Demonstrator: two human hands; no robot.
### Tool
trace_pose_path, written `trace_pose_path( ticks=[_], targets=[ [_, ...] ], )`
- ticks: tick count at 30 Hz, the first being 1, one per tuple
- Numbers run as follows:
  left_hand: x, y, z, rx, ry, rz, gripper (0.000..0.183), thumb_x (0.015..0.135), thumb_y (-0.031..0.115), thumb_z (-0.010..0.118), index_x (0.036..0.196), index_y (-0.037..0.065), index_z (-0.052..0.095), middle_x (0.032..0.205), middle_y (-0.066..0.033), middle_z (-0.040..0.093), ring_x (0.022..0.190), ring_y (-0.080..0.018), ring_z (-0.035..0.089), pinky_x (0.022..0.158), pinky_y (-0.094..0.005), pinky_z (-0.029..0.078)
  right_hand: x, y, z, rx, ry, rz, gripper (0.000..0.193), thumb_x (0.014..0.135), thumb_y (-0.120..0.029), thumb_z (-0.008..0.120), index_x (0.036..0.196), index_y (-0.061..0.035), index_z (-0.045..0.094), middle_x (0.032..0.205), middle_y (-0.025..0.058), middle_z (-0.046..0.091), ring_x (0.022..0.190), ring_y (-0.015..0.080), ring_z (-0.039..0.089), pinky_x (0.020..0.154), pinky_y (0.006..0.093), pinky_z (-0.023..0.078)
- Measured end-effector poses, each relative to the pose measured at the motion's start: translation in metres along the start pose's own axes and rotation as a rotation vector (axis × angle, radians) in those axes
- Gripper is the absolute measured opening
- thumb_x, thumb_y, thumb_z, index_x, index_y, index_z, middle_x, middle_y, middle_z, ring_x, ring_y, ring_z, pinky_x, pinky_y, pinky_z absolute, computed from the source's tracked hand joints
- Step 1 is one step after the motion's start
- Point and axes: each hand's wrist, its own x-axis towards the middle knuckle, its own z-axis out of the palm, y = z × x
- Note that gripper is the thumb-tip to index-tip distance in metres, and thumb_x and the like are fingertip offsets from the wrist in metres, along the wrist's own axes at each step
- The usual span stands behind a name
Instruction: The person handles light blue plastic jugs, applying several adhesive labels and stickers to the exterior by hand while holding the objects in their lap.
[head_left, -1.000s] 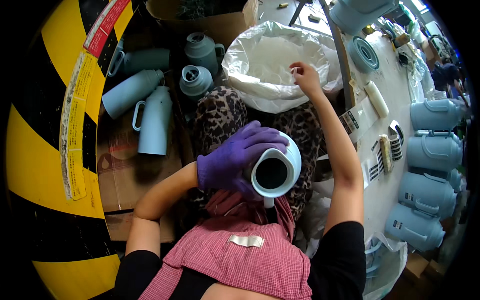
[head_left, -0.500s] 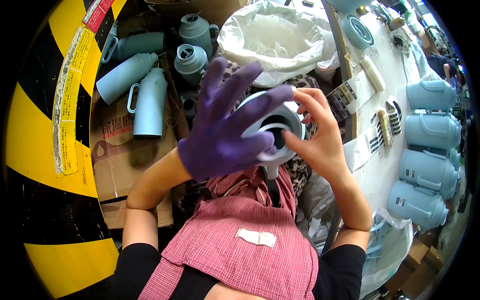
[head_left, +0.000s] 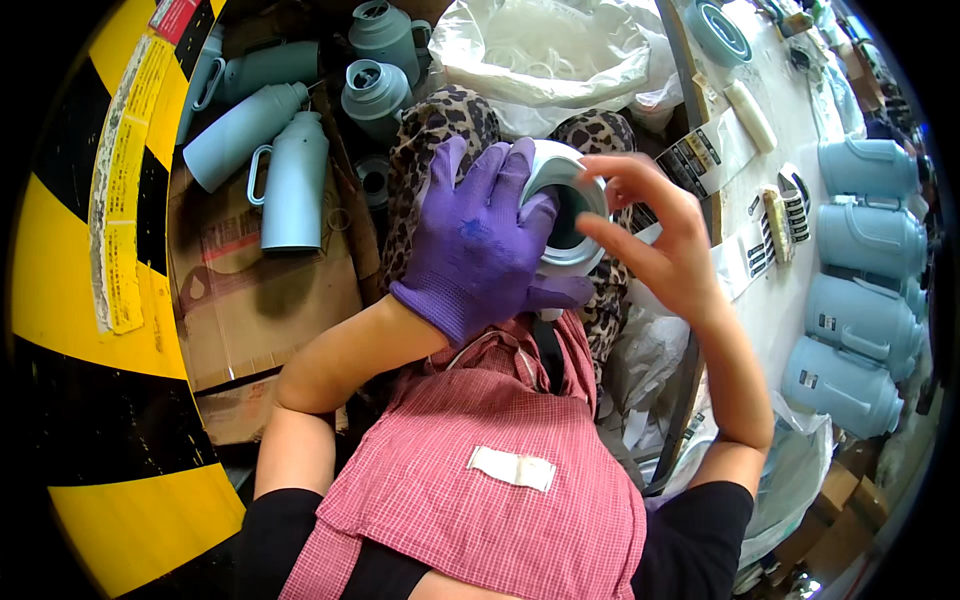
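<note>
A pale blue thermos flask [head_left: 562, 262] stands between my knees, its round mouth facing up and dark inside. My left hand [head_left: 480, 235], in a purple knitted glove, lies over the flask's left side. Its fingers bend round the top, one fingertip reaches the mouth's rim, and the thumb points right along the near side. Bare and slightly blurred, my right hand [head_left: 650, 225] is at the right of the mouth with thumb and fingers apart. Nothing shows between them. Whether its fingertips touch the rim I cannot tell. The left hand hides much of the flask's body.
Several blue flasks [head_left: 295, 185] lie or stand on cardboard [head_left: 270, 330] at left. A white bag [head_left: 470, 85] of clear rings stands ahead. The right-hand table [head_left: 745, 85] carries labels [head_left: 695, 160], a white roll [head_left: 750, 117] and several blue flasks [head_left: 860, 315]. A striped yellow-black surface [head_left: 60, 270] borders the left.
My left hand has come down from spread fingers onto the flask's top. The right hand has moved slightly right and down. A pale ring seen across the mouth earlier no longer stands out.
</note>
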Motion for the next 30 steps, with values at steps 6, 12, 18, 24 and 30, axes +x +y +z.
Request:
trace_pose_path(
  ticks=[6, 12, 18, 24, 30],
  targets=[
    [0.011, 0.012, 0.01, 0.227, -0.082, -0.022, 0.078, 0.072, 0.074, 0.066, 0.098, 0.0, 0.071, 0.125, -0.023, 0.06, 0.119, -0.0364, 0.056, 0.105, -0.0582, 0.036, 0.027, 0.002, -0.031, -0.534, -0.405, -0.279, 0.017, 0.085, -0.027, 0.075, 0.089, -0.0113, 0.081, 0.147, 0.0103, 0.056, 0.127, 0.0311, 0.054, 0.103, 0.0409, 0.049],
    [0.012, 0.018, 0.005, 0.154, -0.099, -0.037, 0.077, 0.073, 0.072, 0.068, 0.1, 0.0, 0.071, 0.126, -0.0216, 0.06, 0.121, -0.0366, 0.055, 0.107, -0.0575, 0.036, 0.032, 0.001, -0.031, -0.538, -0.483, -0.278, 0.015, 0.084, -0.025, 0.075, 0.086, -0.0117, 0.081, 0.149, 0.0093, 0.054, 0.127, 0.0304, 0.053, 0.1, 0.0416, 0.05],
    [0.014, 0.015, 0.002, 0.164, -0.208, -0.015, 0.071, 0.073, 0.065, 0.073, 0.106, 0.002, 0.07, 0.126, -0.0202, 0.06, 0.122, -0.0361, 0.054, 0.107, -0.0557, 0.037, 0.024, -0.002, -0.004, -0.783, -0.27, -0.163, 0.014, 0.081, -0.01, 0.07, 0.087, 0.0021, 0.075, 0.132, 0.0098, 0.064, 0.106, 0.0317, 0.067, 0.093, 0.0423, 0.054],
    [0.014, 0.016, 0.015, 0.144, -0.102, -0.028, 0.062, 0.074, 0.057, 0.075, 0.108, 0.004, 0.07, 0.123, -0.0179, 0.061, 0.116, -0.0336, 0.056, 0.102, -0.0526, 0.039, 0.026, 0.012, 0.019, -0.929, -0.139, -0.196, 0.015, 0.073, -0.003, 0.069, 0.087, 0.0, 0.075, 0.124, 0.0131, 0.066, 0.099, 0.0305, 0.068, 0.086, 0.0416, 0.057],
    [0.013, 0.017, 0.021, 0.163, -0.102, -0.008, 0.059, 0.076, 0.06, 0.071, 0.107, 0.009, 0.07, 0.119, -0.015, 0.061, 0.115, -0.0316, 0.054, 0.099, -0.0512, 0.04, 0.027, 0.0, 0.013, -1.088, -0.199, -0.163, 0.018, 0.076, -0.004, 0.07, 0.093, 0.0014, 0.074, 0.117, 0.0173, 0.064, 0.103, 0.0317, 0.068, 0.083, 0.0402, 0.059]
  ],
)
